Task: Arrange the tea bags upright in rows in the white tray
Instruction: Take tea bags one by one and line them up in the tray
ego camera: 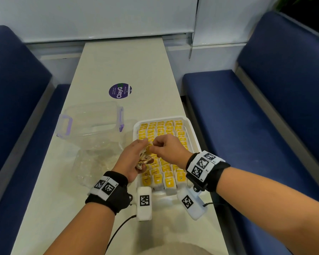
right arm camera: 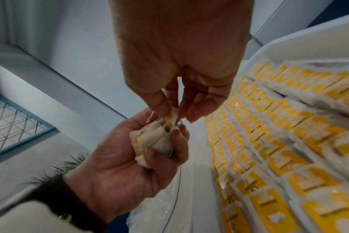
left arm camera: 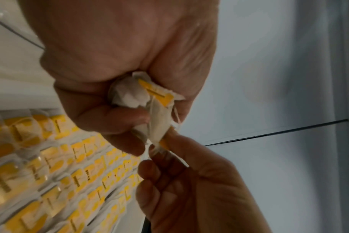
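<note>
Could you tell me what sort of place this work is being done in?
Probably a pantry or cafe booth: blue padded benches flank a narrow white table bearing a clean-up sticker.

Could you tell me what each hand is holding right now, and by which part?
The left hand grips a bunch of tea bags around their bodies; the right hand pinches one bag's top end.

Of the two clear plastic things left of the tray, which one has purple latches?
The clear box, the farther of the two. It has purple latches on its sides. The nearer crumpled bag has none.
</note>
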`<state>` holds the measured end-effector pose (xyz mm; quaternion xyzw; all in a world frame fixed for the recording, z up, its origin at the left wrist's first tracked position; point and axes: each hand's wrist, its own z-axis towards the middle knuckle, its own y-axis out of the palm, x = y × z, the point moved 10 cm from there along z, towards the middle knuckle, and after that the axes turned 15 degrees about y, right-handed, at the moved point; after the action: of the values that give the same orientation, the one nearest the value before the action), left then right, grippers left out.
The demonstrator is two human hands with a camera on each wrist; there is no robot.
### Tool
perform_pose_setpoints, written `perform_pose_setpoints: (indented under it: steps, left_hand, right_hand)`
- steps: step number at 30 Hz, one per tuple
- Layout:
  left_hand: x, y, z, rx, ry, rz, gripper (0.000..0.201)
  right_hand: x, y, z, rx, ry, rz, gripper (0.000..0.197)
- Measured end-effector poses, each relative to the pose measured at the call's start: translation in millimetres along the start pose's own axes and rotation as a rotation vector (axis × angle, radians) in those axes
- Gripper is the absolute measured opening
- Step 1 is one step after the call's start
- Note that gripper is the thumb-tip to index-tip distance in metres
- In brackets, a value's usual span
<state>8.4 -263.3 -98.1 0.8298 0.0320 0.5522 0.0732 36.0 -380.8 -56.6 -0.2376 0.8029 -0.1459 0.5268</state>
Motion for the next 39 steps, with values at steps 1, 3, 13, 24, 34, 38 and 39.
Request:
perform_pose_setpoints:
  steps: [1,3,13,24,34,38,39]
  left_hand:
    - [0,-3,1,0.009,0.011,-0.002,0.015]
    - [-2,-7,4,0.020,0.021,-0.016,0.007]
    - [-9,-14,9,-0.033,0.068,0.167,0.026]
    - [-3,2,11,-0.206,0.200,0.281,0.027]
    - [11,11,4,-0.248,0.281,0.294,0.013]
    - [19,10,6,-0.178,0.339,0.228,0.012]
    - [20,9,7,-0.163,0.352,0.215,0.013]
  right_hand:
    - [2,-2,2,-0.005,0.013,0.043,0.022]
    - [5,-3,3,-0.020,0.029,0.089,0.010]
    - [0,-16,6,0.030,-0.060,-0.146,0.036]
    - [8,-25,10,0.058,0.025,0.115,0.023]
    - [13,-25,12,-0.079,0.056,0.288,0.016]
    - [23,-8,9,-0.206,0.089,0.245,0.017]
    - [27,-3,9,-0.238,0.120,0.246,0.014]
